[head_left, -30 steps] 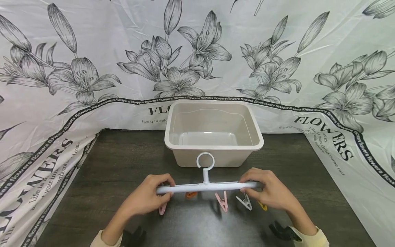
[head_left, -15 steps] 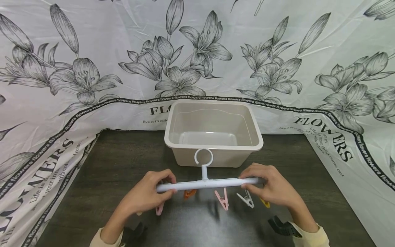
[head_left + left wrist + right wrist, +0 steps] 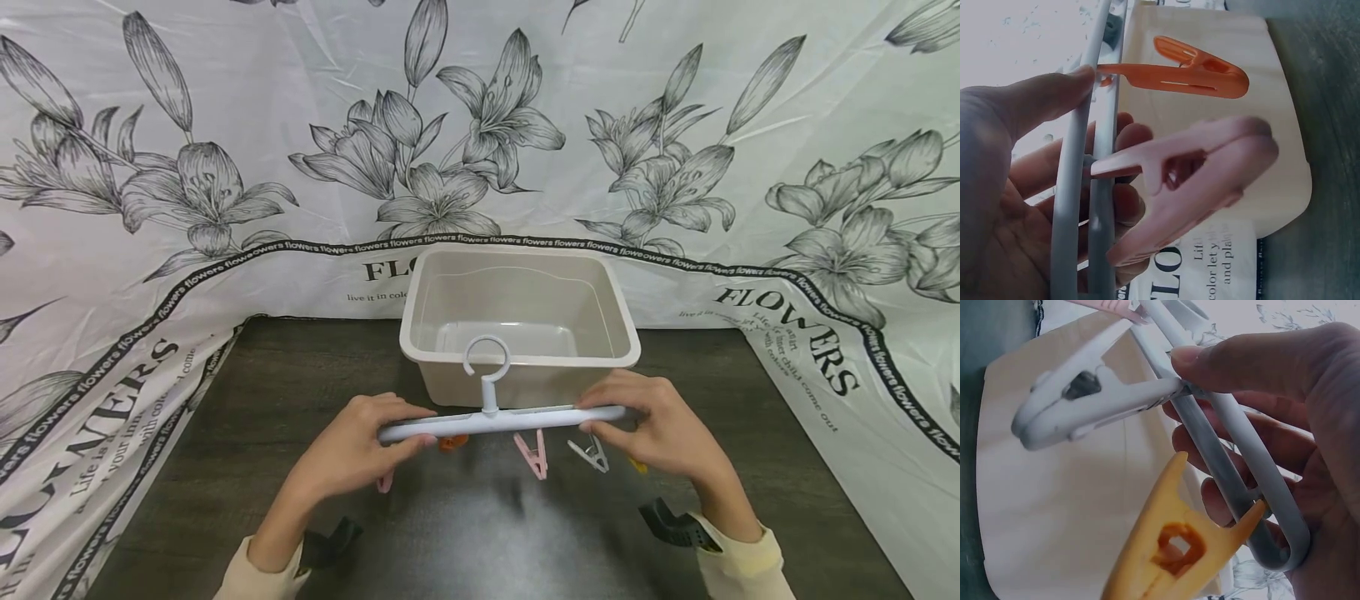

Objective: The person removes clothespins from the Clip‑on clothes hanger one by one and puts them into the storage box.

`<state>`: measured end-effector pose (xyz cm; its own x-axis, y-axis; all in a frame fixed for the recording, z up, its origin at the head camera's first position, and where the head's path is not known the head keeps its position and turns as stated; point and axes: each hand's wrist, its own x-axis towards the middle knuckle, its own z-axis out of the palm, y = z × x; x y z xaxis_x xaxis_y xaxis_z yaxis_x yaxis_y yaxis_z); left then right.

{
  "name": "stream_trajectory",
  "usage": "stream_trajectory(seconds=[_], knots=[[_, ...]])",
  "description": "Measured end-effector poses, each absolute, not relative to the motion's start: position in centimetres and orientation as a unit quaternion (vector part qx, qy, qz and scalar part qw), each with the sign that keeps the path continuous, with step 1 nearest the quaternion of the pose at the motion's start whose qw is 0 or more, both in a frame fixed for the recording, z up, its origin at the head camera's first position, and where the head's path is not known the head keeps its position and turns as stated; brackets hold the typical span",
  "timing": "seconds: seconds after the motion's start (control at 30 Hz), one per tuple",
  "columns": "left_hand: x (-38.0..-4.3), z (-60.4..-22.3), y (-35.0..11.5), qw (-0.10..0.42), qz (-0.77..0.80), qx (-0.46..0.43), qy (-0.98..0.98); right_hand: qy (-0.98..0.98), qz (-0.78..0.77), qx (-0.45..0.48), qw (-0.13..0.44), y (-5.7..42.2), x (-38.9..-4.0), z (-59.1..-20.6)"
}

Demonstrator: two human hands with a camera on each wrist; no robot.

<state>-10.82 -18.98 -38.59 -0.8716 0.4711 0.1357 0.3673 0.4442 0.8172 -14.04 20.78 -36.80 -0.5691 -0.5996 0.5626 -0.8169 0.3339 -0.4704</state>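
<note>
A white clip hanger (image 3: pixel 480 422) is held up level-ish, its round hook (image 3: pixel 495 385) pointing up and overlapping the basin in the head view. My left hand (image 3: pixel 360 446) grips the bar's left end between thumb and fingers. At the right end my right hand (image 3: pixel 652 421) pinches the same bar. Clothespins dangle below it: an orange one (image 3: pixel 1197 78) and a pink one (image 3: pixel 1210 165) by the left hand, another pink one (image 3: pixel 534 458) near the middle, a white one (image 3: pixel 1085 394) and a yellow one (image 3: pixel 1166 550) by the right hand.
A beige plastic basin (image 3: pixel 517 385) stands behind the hanger at the back of the dark wooden table (image 3: pixel 480 550). White flower-printed sheeting (image 3: pixel 330 192) covers the wall behind and both sides. Dark bands (image 3: pixel 675 527) show at the wrists.
Both hands have carried the hanger forward toward the basin, with the clothespins swinging along. Its hook has shifted slightly left and now overlaps the basin's front rim in the head view.
</note>
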Motion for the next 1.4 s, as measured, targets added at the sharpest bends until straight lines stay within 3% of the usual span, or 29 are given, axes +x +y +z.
stream_trajectory(seconds=[0.3,0.63,1.0,1.4], knots=[[-11.2,-39.0,-19.7,-0.007,0.451,0.236,0.861,-0.813,0.373,0.419,0.154,19.6,-14.4,-36.9],[-11.6,-39.0,-20.9,0.029,0.534,0.240,0.810,-0.824,0.397,0.353,0.199,19.6,-14.5,-36.3],[-11.8,-38.5,-22.2,0.009,0.550,0.236,0.801,-0.866,0.426,0.232,0.121,20.5,-13.9,-36.4],[-12.3,-38.7,-22.6,0.006,0.560,0.220,0.799,-0.854,0.447,0.261,0.054,20.8,-14.6,-36.8]])
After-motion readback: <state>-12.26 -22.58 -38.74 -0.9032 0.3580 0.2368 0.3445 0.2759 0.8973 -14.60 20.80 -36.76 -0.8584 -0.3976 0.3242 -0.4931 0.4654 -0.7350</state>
